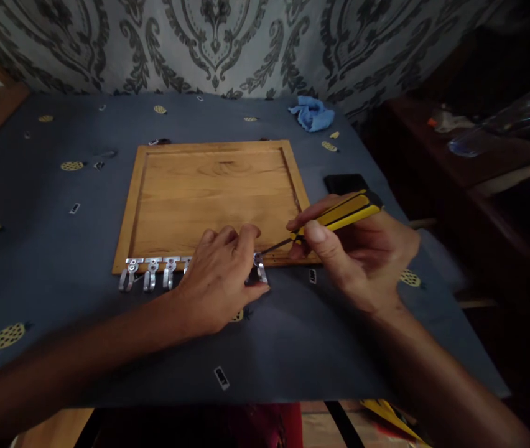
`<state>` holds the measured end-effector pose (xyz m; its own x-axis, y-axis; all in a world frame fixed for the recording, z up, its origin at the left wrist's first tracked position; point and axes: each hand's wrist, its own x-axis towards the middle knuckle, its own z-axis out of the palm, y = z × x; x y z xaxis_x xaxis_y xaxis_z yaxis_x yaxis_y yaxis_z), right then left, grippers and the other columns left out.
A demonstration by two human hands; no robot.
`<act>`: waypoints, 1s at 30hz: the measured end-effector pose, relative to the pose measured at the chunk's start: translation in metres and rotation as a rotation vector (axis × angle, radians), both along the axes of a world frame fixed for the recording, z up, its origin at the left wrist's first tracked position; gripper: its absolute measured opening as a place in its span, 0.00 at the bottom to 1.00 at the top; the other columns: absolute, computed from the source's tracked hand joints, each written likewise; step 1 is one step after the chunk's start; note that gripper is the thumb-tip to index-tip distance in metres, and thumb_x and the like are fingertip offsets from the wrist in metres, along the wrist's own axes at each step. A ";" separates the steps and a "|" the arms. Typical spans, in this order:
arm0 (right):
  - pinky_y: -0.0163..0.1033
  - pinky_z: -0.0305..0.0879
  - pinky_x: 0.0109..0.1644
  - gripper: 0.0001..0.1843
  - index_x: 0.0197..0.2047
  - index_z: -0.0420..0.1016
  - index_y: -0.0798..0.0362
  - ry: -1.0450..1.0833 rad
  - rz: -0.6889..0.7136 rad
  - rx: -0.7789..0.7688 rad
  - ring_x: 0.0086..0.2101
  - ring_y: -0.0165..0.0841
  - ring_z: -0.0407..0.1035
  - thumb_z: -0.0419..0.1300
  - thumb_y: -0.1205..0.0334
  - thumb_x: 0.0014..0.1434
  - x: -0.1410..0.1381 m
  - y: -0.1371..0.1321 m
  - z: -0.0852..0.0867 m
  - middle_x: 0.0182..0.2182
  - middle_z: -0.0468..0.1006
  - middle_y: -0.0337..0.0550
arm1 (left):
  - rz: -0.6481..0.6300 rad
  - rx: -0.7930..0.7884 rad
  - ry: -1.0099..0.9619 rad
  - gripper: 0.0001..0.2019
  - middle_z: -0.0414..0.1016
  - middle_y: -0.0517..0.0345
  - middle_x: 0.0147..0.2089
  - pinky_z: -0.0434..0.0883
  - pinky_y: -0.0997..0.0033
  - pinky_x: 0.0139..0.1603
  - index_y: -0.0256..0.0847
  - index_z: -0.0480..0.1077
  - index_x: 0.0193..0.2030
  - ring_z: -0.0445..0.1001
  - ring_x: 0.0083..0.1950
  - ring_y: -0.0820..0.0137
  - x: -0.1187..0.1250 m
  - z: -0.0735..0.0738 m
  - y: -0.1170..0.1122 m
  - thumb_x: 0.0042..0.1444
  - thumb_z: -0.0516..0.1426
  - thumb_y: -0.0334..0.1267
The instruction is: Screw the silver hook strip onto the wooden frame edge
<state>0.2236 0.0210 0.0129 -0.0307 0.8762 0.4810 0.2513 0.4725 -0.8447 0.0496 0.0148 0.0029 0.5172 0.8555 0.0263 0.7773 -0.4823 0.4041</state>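
Note:
A framed wooden board (209, 193) lies flat on the table. Along its near edge runs a metal hook rail (153, 261) with several silver double hooks that overhang the edge. My left hand (223, 277) grips the rail near its right end, thumb below and fingers over the board, hiding the middle hooks. In my right hand (358, 255) is a yellow and black screwdriver (346, 211), tilted, its shaft pointing down to the left. The tip meets the rail at the rightmost hook (260, 267); whether it sits in a screw head is too small to tell.
The table bears a dark blue cloth (153, 367) with a pineapple print. A crumpled blue rag (312, 114) lies at the back right. Behind my right hand is a flat black object (345, 183). A patterned wall (255, 50) borders the table's far side.

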 end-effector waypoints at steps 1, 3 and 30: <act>0.35 0.70 0.21 0.03 0.35 0.76 0.47 0.000 0.011 -0.009 0.21 0.27 0.71 0.64 0.59 0.58 0.000 0.000 -0.001 0.30 0.75 0.37 | -0.002 0.003 -0.003 0.27 0.74 0.51 0.46 0.65 0.55 0.49 0.38 0.57 0.52 0.71 0.50 0.55 0.000 0.000 0.000 0.51 0.66 0.43; 0.35 0.70 0.21 0.02 0.35 0.76 0.46 -0.014 0.017 -0.032 0.22 0.28 0.72 0.64 0.59 0.59 0.000 -0.001 -0.003 0.30 0.75 0.37 | -0.001 0.005 -0.007 0.27 0.74 0.51 0.46 0.65 0.55 0.49 0.39 0.57 0.51 0.71 0.50 0.55 0.000 0.000 0.000 0.51 0.66 0.43; 0.39 0.64 0.27 0.08 0.28 0.73 0.49 -0.194 -0.010 0.145 0.25 0.31 0.68 0.68 0.61 0.54 -0.003 0.001 -0.011 0.25 0.74 0.36 | 0.018 0.021 0.002 0.26 0.73 0.50 0.48 0.65 0.56 0.49 0.40 0.58 0.51 0.71 0.50 0.56 0.001 -0.001 -0.001 0.51 0.66 0.42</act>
<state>0.2207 0.0219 0.0022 -0.1260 0.7991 0.5878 0.4075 0.5819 -0.7038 0.0504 0.0142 0.0018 0.5018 0.8639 0.0437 0.7865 -0.4768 0.3925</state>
